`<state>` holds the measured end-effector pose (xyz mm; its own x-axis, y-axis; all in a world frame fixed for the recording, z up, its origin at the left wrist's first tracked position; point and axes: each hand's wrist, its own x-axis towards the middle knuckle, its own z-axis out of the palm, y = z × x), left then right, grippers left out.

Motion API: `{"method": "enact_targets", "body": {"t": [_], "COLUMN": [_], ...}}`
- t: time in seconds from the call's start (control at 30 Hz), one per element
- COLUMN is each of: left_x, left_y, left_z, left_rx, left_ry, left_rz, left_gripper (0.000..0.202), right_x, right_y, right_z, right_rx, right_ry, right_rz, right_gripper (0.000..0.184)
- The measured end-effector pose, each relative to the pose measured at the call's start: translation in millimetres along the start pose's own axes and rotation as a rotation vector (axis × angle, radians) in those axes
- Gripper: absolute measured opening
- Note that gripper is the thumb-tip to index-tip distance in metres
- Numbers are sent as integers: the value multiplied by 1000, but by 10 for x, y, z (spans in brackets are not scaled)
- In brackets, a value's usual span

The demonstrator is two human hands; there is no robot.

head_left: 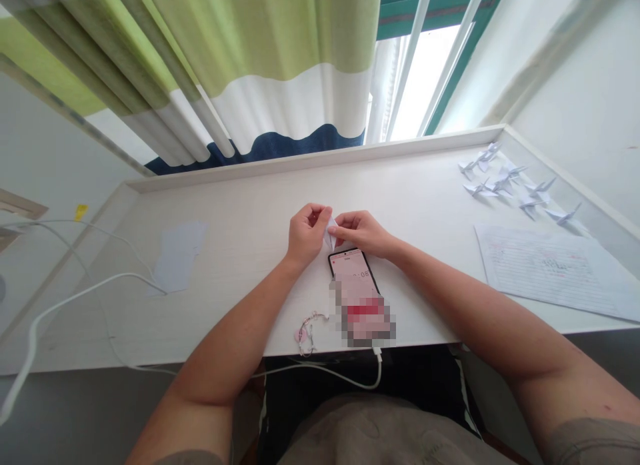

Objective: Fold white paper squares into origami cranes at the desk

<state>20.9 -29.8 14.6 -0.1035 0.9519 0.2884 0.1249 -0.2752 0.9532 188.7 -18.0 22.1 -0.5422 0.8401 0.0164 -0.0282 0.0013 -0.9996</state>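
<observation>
A small folded piece of white paper (331,238) is pinched between my two hands above the middle of the desk. My left hand (309,230) grips its left side with thumb and fingers closed. On the other side, my right hand (364,232) holds it between thumb and curled fingers. The paper narrows to a point at its lower end; my fingers hide much of the rest. Just below my hands lies a phone (353,262) with a lit pink screen, partly blurred out.
Several folded paper cranes (533,198) stand at the back right, behind a stack of lined written sheets (540,262). Blank paper pieces (177,255) lie at left. A beaded strap (306,332) sits beside the phone. White cables (33,332) cross the left side. A raised rim (300,162) edges the desk.
</observation>
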Motion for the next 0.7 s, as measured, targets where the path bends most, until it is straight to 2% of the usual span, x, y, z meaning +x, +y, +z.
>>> {"method": "enact_targets", "body": {"t": [0.13,0.27,0.33,0.4,0.5,0.7], "left_x": [-10,-25,-37,-46,-43,19], "left_y": [-11,-21,-13,1,21,59], "left_z": [0,-1,13,29,27,-92], "left_rx": [-7,-68,-95,-117,-140,-109], "left_ry": [-17,-146,-231,-291,-303,-399], "left_rz": [-16,-89,-93,-100,-121,-161], "left_gripper": [50,57,57,57,55,53], "right_x": [2,27,34,36,37,61], "right_y": [-16,-33,-41,-42,-28,9], "right_z": [2,-49,-74,-87,-95,-150], "right_rx": [-9,37,75,134,192,33], "right_ry": [14,177,217,189,139,242], "right_rz": [-18,-145,-159,-146,-128,-145], "right_gripper": [44,39,39,41,47,41]}}
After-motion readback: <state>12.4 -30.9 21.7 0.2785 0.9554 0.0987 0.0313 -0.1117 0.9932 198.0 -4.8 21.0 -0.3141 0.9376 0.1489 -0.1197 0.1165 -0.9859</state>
